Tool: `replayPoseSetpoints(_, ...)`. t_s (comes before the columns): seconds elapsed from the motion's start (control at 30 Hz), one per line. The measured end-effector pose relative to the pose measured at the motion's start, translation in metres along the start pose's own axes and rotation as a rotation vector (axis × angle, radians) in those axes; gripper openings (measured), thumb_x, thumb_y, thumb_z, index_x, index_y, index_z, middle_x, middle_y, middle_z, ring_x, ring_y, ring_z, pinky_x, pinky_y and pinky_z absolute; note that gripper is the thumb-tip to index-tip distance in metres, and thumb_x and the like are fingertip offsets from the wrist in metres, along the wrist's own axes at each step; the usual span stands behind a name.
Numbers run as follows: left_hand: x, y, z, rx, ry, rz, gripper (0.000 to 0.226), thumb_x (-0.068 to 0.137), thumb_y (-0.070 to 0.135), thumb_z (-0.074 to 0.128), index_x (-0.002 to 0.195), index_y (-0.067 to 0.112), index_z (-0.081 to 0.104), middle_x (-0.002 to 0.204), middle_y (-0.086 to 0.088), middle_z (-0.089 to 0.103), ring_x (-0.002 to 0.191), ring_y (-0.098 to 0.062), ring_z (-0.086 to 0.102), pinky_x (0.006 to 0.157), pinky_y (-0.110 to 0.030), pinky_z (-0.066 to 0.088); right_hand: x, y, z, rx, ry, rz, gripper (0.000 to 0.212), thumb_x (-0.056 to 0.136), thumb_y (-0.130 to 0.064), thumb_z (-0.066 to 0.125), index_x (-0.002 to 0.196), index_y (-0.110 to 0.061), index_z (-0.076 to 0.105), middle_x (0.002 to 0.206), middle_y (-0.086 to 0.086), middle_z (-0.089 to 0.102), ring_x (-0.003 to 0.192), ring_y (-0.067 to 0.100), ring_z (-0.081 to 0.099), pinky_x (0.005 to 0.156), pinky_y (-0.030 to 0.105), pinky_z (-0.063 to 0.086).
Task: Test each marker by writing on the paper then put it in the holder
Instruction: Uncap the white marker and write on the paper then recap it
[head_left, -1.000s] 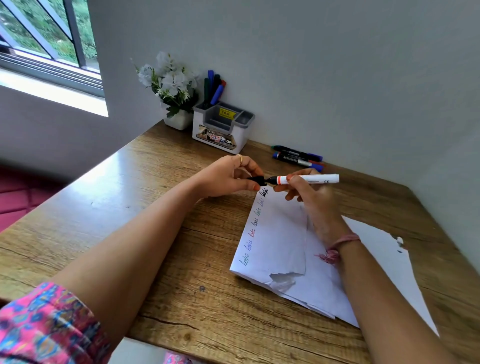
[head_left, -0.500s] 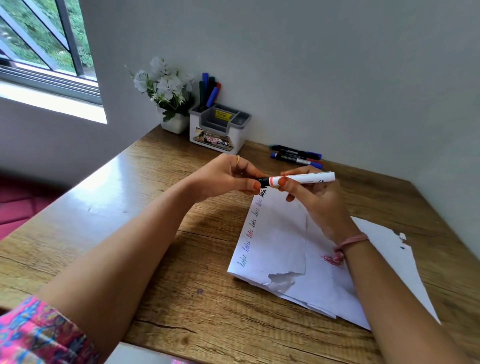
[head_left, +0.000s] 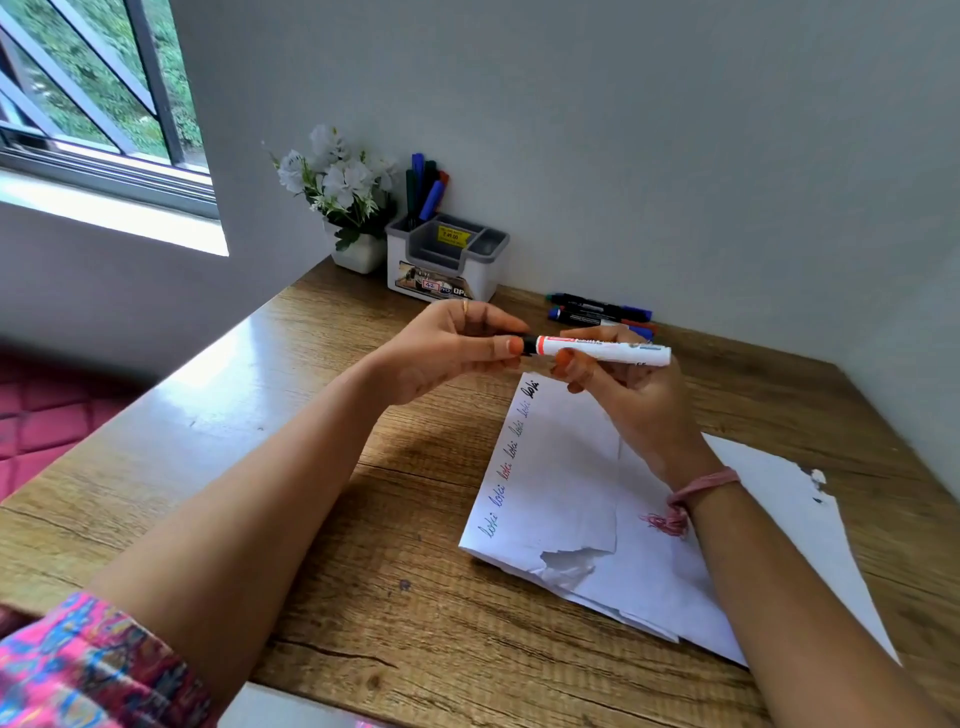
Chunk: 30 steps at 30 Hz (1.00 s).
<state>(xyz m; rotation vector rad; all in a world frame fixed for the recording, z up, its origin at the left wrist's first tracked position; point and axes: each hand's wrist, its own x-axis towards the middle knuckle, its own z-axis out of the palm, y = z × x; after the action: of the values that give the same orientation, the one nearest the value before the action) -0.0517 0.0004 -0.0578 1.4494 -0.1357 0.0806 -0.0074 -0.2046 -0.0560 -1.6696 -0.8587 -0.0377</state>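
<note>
Cap now pushed on vs 1 s ago. L hand (head_left: 447, 348) pinches cap end, R hand (head_left: 631, 395) grips marker (head_left: 602, 352) above paper (head_left: 561, 483). Holder (head_left: 447, 260) at 11 w/ several tested; spares (head_left: 597, 312) at 1 untested.

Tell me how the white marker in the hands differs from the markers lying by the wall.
The white marker has a pale barrel; the markers by the wall are dark. The white marker is held above the paper by the left hand and right hand; the others rest on the table. All lie roughly level.
</note>
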Motion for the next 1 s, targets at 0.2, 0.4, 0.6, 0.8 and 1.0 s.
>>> replayPoseSetpoints(0.2,0.003,0.005,-0.012,-0.370,0.244,0.122,0.019,0.081,0.000,0.061,0.099,0.006,0.063,0.087,-0.008,0.071,0.076,-0.014,0.069,0.067,-0.021,0.057,0.006,0.024,-0.016,-0.278,0.040,0.071,0.020,0.083,-0.022,0.069,0.102,-0.026,0.063,0.091,-0.013,0.067,0.078,0.005,0.063,0.065,0.017,0.051)
replayPoseSetpoints(0.4,0.004,0.010,-0.022,-0.478,0.426,0.267,0.014,0.086,-0.001,0.059,0.095,0.008,0.065,0.086,-0.005,0.073,0.083,-0.015,0.070,0.081,-0.025,0.056,0.004,0.052,-0.022,-0.854,-0.031,0.150,0.032,0.090,-0.038,0.055,0.116,-0.021,0.060,0.116,0.001,0.055,0.110,0.020,0.052,0.099,0.044,0.039)
replayPoseSetpoints(0.6,0.002,0.012,-0.033,-0.521,0.568,0.362,0.016,0.086,0.001,0.060,0.101,0.007,0.063,0.089,-0.005,0.072,0.088,-0.017,0.069,0.084,-0.029,0.056,0.003,0.051,-0.017,-0.927,-0.101,0.276,0.042,0.092,-0.044,0.049,0.126,-0.021,0.056,0.124,0.005,0.050,0.119,0.023,0.042,0.098,0.038,0.029)
replayPoseSetpoints(0.8,0.002,0.015,-0.039,-0.406,0.768,0.453,0.022,0.084,0.004,0.067,0.106,0.006,0.061,0.095,-0.007,0.068,0.096,-0.022,0.066,0.087,-0.032,0.055,0.003,0.047,-0.015,-0.918,-0.106,0.323,0.042,0.091,-0.047,0.049,0.125,-0.024,0.055,0.122,0.006,0.048,0.118,0.023,0.041,0.099,0.039,0.034)
replayPoseSetpoints(1.0,0.024,0.048,-0.041,-0.283,0.908,0.585,0.022,0.081,0.005,0.070,0.102,0.008,0.062,0.093,-0.005,0.068,0.087,-0.012,0.069,0.077,-0.025,0.054,0.001,0.043,-0.013,-0.983,-0.123,0.328,0.043,0.094,-0.049,0.042,0.129,-0.025,0.048,0.127,0.005,0.044,0.119,0.021,0.036,0.096,0.032,0.029)
